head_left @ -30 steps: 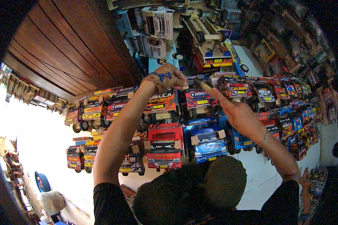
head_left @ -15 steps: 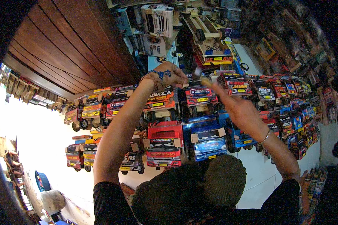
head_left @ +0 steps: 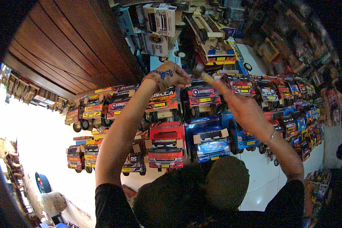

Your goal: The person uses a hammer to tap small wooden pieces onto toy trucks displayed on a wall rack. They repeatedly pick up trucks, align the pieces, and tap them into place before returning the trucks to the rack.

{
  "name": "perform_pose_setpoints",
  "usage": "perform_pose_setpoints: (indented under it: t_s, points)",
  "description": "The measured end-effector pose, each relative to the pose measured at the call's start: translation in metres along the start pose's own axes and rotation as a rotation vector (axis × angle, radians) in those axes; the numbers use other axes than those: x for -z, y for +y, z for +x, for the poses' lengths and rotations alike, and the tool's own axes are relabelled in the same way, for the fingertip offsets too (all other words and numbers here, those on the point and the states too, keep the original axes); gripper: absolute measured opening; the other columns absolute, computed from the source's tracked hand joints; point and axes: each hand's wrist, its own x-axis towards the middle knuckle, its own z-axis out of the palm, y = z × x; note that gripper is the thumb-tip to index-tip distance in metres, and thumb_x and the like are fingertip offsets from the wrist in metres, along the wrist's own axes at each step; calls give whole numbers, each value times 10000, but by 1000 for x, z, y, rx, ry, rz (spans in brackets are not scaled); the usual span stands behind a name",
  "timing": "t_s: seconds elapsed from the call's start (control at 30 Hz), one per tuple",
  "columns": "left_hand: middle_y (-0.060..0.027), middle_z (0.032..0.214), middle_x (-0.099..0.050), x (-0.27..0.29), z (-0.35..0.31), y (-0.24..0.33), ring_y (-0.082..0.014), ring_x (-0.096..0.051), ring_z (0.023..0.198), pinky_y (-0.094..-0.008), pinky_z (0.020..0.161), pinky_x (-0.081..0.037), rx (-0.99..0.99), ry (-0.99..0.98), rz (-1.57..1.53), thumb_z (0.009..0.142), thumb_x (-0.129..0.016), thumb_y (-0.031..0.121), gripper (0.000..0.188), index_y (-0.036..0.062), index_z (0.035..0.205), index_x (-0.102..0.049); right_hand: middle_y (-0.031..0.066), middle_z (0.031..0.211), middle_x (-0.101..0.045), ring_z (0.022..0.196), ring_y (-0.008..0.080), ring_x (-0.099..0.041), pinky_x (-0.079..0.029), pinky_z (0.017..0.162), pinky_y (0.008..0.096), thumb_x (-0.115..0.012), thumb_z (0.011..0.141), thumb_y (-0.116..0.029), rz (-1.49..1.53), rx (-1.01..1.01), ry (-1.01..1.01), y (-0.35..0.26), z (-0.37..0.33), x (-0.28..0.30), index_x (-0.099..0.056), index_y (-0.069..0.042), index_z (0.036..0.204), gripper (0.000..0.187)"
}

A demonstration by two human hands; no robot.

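Note:
My left hand (head_left: 171,75), with a blue band at its wrist, pinches a small pale wooden piece (head_left: 187,86) at the top left edge of a red and blue toy truck (head_left: 204,92). In my right hand (head_left: 245,114) is a hammer (head_left: 207,78), its grey head blurred above the same truck and close to my left fingertips. Part of my right grip is hidden by the back of the hand. Below stand a red toy truck (head_left: 166,146) and a shiny blue one (head_left: 212,143).
Rows of colourful toy trucks (head_left: 287,127) stretch to the right over white tiles (head_left: 259,182). An unfinished wooden truck frame (head_left: 206,28) lies at the far side, beside white printed boxes (head_left: 160,21). Dark brown wooden boards (head_left: 64,41) fill the upper left.
My right hand and the hammer shift very slightly, the head still blurred by motion. My left hand keeps its place on the small wooden piece.

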Motion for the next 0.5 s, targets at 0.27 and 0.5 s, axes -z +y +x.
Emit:
perform_pose_setpoints:
  t_s: [0.27,0.5]
  points:
    - [-134,981,-735,0,1,-4,-165,-713,846,-249,745,-608,-13,1,-60,829,-769,93,223,-26,1015,-734,237,894,-671,711,407,-663,-547,615,526,-528,920,-47,63,119,114,3,2,-5,-200,-239,1565,749]
    - [-130,977,-734,0,5,-8,-163,-709,863,-249,761,-611,-12,-2,-94,832,-780,116,235,-29,1012,-734,234,890,-674,722,401,-672,-558,614,516,-522,922,-44,-95,-25,-77,5,0,-10,-174,-249,1569,763]
